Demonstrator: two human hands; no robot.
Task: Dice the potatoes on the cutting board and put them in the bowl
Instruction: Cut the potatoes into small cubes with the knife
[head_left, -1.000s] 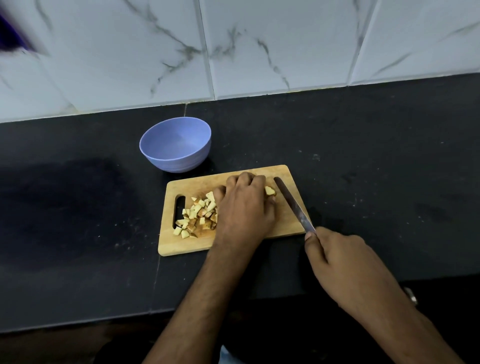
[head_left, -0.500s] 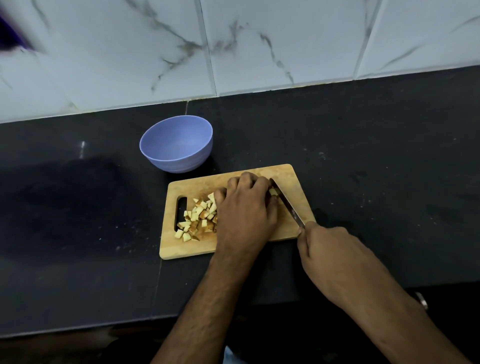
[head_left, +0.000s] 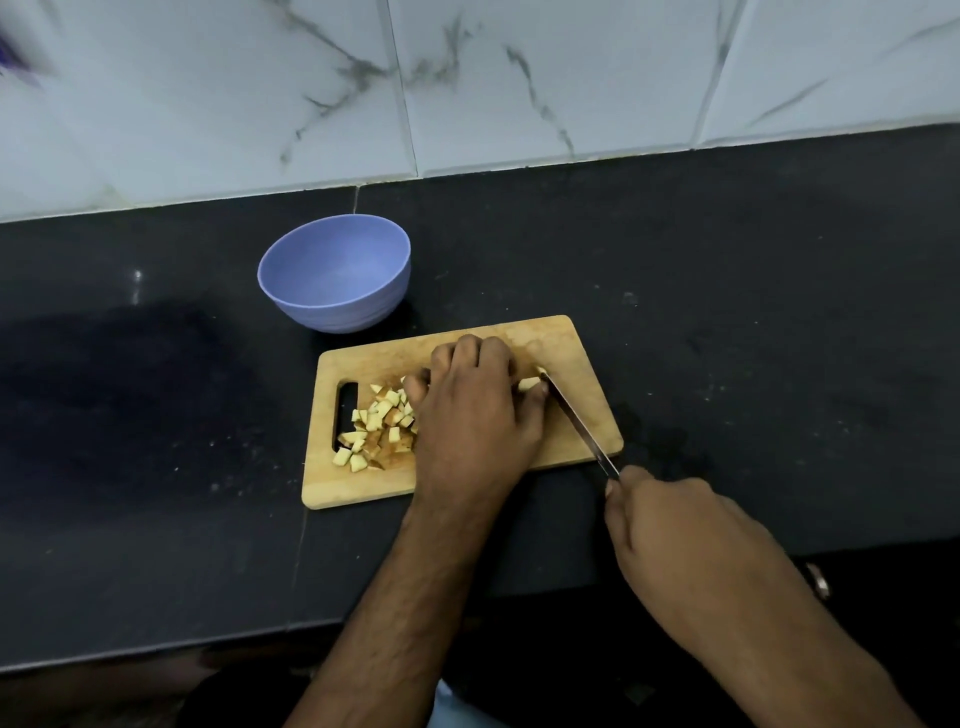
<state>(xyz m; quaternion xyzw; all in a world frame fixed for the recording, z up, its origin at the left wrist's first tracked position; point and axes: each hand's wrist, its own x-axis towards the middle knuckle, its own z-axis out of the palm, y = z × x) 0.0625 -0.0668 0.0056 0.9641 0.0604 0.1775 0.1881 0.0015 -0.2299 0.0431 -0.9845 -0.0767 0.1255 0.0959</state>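
On cutting board (head_left: 587, 358), pale yellow potato cubes (head_left: 375, 423), brown skins

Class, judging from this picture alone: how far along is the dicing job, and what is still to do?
Done: a pile of diced potato lies on the cutting board. In hand: the left hand holds down a remaining piece while the right hand brings the knife against it. Left: the bowl looks empty, so all dice must still go in.

One bowl (head_left: 335, 273), one cutting board (head_left: 582, 364), one knife (head_left: 579, 422), two hands.
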